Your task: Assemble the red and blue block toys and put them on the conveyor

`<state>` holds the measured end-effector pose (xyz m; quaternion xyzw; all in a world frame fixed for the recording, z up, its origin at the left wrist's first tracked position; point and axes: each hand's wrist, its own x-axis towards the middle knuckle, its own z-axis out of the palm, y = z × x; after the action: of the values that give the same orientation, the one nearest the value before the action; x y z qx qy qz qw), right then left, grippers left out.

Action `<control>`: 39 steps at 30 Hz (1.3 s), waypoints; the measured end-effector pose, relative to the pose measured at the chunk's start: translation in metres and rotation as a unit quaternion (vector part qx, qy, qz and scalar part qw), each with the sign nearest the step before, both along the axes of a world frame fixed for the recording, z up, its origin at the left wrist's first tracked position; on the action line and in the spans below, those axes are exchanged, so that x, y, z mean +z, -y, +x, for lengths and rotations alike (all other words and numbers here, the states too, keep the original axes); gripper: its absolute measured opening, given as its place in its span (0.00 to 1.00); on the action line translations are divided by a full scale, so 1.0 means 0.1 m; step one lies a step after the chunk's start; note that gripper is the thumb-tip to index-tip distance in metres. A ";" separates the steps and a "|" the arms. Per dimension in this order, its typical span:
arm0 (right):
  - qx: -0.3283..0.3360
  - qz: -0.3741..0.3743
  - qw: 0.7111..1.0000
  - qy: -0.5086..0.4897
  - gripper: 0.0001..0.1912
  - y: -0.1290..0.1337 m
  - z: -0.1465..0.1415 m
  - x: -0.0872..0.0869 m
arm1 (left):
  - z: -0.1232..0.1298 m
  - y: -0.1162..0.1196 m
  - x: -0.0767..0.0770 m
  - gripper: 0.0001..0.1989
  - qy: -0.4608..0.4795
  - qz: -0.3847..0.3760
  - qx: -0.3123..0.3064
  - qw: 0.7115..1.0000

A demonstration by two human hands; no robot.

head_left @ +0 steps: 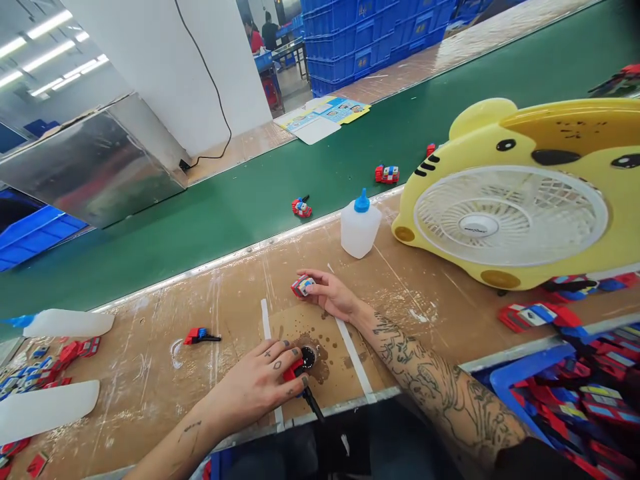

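Observation:
My left hand point(265, 377) is closed on a red and black part point(296, 369) with a dark rod pointing down past the table's front edge. It is beside a small round dish of dark liquid point(309, 357), with wet spots around it. My right hand point(333, 293) pinches a small red, white and blue toy piece point(303, 287) above the brown table, beyond the dish. To the left, a red and blue part with a black rod point(200, 336) lies on the table. A white bottle with a blue cap point(361, 227) stands upright behind my right hand.
A green conveyor belt point(225, 213) crosses behind, carrying toy pieces point(387, 174). At the right are a yellow fan point(500, 200) and a blue bin point(530, 393) of parts. White bottles point(70, 323) and loose pieces point(75, 353) lie at the left. People point(269, 32) are far behind.

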<state>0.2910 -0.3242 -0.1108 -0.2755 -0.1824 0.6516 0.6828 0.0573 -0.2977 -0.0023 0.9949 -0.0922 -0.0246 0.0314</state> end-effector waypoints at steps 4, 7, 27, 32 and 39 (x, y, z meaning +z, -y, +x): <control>0.005 0.023 1.000 0.007 0.26 0.01 -0.03 0.01 | -0.08 -0.03 -0.04 0.19 -0.004 -0.095 0.089 0.991; 0.015 0.031 0.999 0.020 0.28 0.03 -0.08 0.04 | -0.10 -0.08 -0.17 0.17 0.055 -0.262 0.226 0.937; -0.110 0.071 0.918 0.373 0.28 0.07 -0.29 -0.02 | 0.55 -0.21 -0.60 0.21 0.286 -0.584 0.489 0.582; -0.248 0.098 0.779 0.567 0.24 0.20 -0.33 0.08 | 0.97 -0.07 -0.68 0.21 0.336 -0.508 0.521 0.597; -0.246 0.043 0.764 0.595 0.39 0.10 -0.28 -0.04 | 1.26 -0.73 -0.47 0.12 0.247 -0.321 0.534 0.742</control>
<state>0.2625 -0.3339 -0.1152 -0.6137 -0.5060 0.1578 0.5851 0.1830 -0.2250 -0.0495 0.7836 0.4472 0.2737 0.3333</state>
